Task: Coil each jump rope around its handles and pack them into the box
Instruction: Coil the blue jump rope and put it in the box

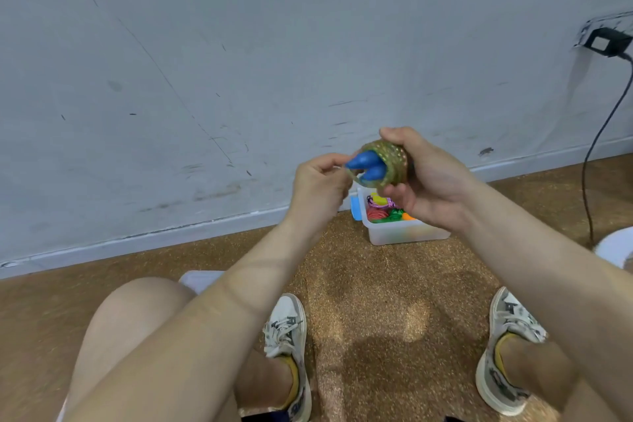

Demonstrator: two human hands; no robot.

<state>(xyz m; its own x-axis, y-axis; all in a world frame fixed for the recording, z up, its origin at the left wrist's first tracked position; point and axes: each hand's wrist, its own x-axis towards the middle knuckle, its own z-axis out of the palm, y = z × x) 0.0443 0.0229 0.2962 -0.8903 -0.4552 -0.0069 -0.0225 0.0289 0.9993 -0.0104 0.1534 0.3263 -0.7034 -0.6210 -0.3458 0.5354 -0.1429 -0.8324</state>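
My knee [137, 319] at seven o'clock. Above, my right hand [428, 181] clamps the coiled jump rope [394, 156] round its blue handles [364, 166]; at its nine o'clock my left hand [320, 181] pinches the tail. Best pull it taut and tuck it under. The box [404, 233] sits at its six.

Greenish jump rope [394, 156] coiled around blue handles [366, 166], translucent box [404, 233] of coiled ropes [380, 212] on floor
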